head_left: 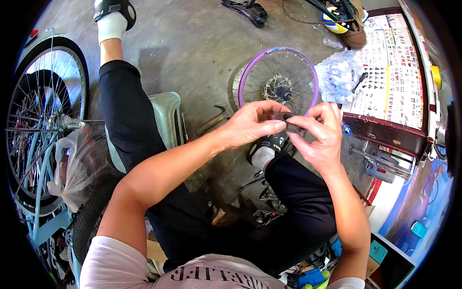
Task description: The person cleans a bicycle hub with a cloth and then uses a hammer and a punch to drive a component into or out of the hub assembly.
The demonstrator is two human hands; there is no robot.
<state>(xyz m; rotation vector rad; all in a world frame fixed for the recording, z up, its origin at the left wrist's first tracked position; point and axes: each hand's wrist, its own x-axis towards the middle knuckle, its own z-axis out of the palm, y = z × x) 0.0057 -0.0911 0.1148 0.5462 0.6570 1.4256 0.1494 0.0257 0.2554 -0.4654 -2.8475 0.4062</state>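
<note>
Above my lap, the fingertips of both hands meet on a small dark, flat metal part (pixel 294 127) with a rounded edge. My left hand (pixel 252 124) pinches it from the left with thumb and forefinger. On the other side, my right hand (pixel 318 135) grips it between thumb and fingers. The fingers cover much of the part, so its exact kind cannot be made out. Just beyond my hands, a bicycle wheel with a purple rim (pixel 242 85) and a disc rotor (pixel 275 88) lies on the floor. A hammer-like tool (pixel 211 124) with a wooden handle lies near my left wrist.
A pale green plastic stool (pixel 168 108) stands by my left leg. Bicycle wheels (pixel 85 79) and a light blue frame (pixel 41 192) fill the left side. Wrapped plastic bottles (pixel 339 74) sit beside a chart-covered cabinet (pixel 385 117) on the right. Loose tools and parts (pixel 262 216) lie between my legs.
</note>
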